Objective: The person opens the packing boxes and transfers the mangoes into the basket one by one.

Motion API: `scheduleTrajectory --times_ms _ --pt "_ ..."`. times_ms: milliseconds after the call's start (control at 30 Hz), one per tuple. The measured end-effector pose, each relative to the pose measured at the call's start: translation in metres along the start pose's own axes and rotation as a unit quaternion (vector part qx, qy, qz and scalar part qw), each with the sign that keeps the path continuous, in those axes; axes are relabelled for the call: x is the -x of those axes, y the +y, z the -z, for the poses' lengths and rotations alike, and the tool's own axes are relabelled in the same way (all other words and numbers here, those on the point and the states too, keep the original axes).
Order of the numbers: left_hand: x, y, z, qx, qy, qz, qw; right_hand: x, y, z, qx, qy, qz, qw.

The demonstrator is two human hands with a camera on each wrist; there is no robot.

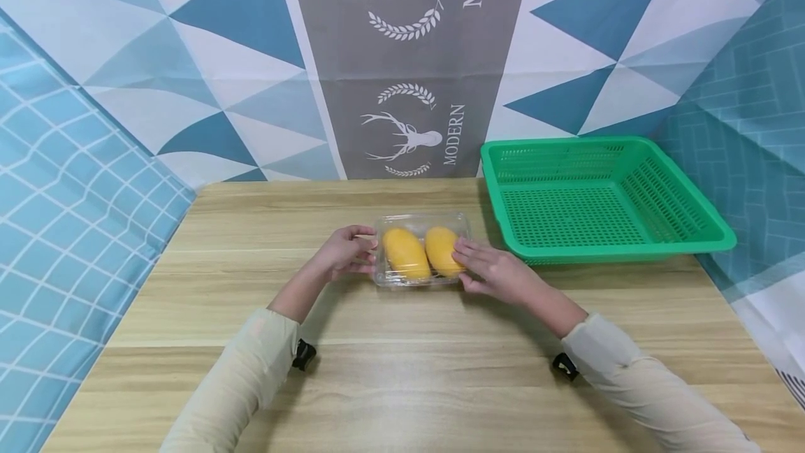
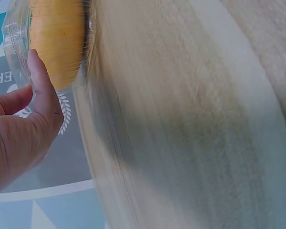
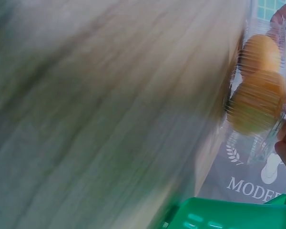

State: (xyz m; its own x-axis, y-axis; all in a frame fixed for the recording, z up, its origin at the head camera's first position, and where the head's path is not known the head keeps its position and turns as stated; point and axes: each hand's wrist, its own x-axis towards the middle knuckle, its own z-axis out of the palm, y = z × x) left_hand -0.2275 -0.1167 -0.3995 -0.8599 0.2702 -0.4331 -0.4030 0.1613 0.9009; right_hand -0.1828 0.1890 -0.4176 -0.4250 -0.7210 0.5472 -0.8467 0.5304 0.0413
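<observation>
A clear plastic box (image 1: 388, 279) sits in the middle of the wooden table with two yellow mangoes inside, a left mango (image 1: 405, 253) and a right mango (image 1: 439, 247). My left hand (image 1: 348, 252) grips its left side, with fingers spread along the wall; in the left wrist view, a fingertip (image 2: 34, 59) lies against the plastic beside one mango. From the right, my right hand (image 1: 493, 268) holds the other end, fingers over the top edge and thumb low at the front corner. The right wrist view shows the box (image 3: 264, 148) side-on, with part of the right hand cut off by the frame.
A green plastic basket (image 1: 606, 252) with slotted walls stands at the table's back right, close to my right hand. Behind the wooden table (image 1: 409, 376) hangs a patterned cloth (image 1: 402, 54). Black straps show under both sleeves.
</observation>
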Motion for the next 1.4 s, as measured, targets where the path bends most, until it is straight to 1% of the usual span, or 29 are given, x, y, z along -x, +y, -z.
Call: scheduleTrajectory --times_ms 133,367,467,567,633,667,733,833,900,1000,1067,1167,1233,1267,1333,1400 --pt "0.0 0.0 0.0 0.002 0.002 0.002 1.0 0.0 0.001 -0.002 0.004 0.02 0.018 0.9996" --pt "0.001 0.0 -0.002 0.003 0.004 -0.002 1.0 -0.001 0.001 -0.004 -0.013 0.042 0.02 0.9989" --pt "0.002 0.001 -0.002 0.004 0.006 -0.001 1.0 0.001 -0.001 -0.002 -0.027 0.033 0.008 0.9991" --pt "0.003 0.001 -0.002 0.004 0.009 0.0 0.9999 0.003 -0.004 0.0 -0.036 0.015 -0.016 0.9991" --pt "0.004 0.001 -0.003 0.004 0.018 -0.004 0.9998 0.005 -0.006 0.001 -0.038 0.003 -0.036 0.9986" --pt "0.005 0.002 -0.004 0.003 0.025 -0.009 0.9996 0.005 -0.006 0.002 -0.038 -0.001 -0.044 0.9983" --pt "0.005 0.002 -0.004 -0.004 0.041 -0.029 0.9987 0.005 -0.007 0.003 -0.043 -0.007 -0.058 0.9974" --pt "0.007 0.001 -0.005 -0.022 0.072 -0.074 0.9945 0.004 -0.008 0.005 -0.054 -0.002 -0.071 0.996" --pt "0.008 0.0 -0.006 -0.04 0.093 -0.105 0.9892 0.003 -0.009 0.005 -0.062 0.012 -0.076 0.9951" --pt "0.008 -0.002 -0.008 -0.074 0.127 -0.141 0.979 0.002 -0.01 0.004 -0.075 0.038 -0.085 0.9928" --pt "0.009 -0.003 -0.009 -0.096 0.144 -0.159 0.9721 0.0 -0.011 0.004 -0.079 0.056 -0.095 0.9907" --pt "0.01 -0.004 -0.009 -0.121 0.158 -0.18 0.9634 -0.003 -0.014 0.004 -0.092 0.075 -0.119 0.9857" --pt "0.011 -0.004 -0.009 -0.131 0.162 -0.19 0.9595 -0.007 -0.016 0.006 -0.108 0.076 -0.148 0.9801" --pt "0.011 -0.004 -0.009 -0.133 0.162 -0.192 0.9589 -0.009 -0.017 0.007 -0.12 0.074 -0.166 0.9761" --pt "0.012 -0.003 -0.008 -0.133 0.159 -0.195 0.9588 -0.013 -0.019 0.01 -0.148 0.066 -0.213 0.9637" --pt "0.011 -0.003 -0.006 -0.129 0.154 -0.198 0.9594 -0.017 -0.021 0.013 -0.174 0.062 -0.261 0.9474"
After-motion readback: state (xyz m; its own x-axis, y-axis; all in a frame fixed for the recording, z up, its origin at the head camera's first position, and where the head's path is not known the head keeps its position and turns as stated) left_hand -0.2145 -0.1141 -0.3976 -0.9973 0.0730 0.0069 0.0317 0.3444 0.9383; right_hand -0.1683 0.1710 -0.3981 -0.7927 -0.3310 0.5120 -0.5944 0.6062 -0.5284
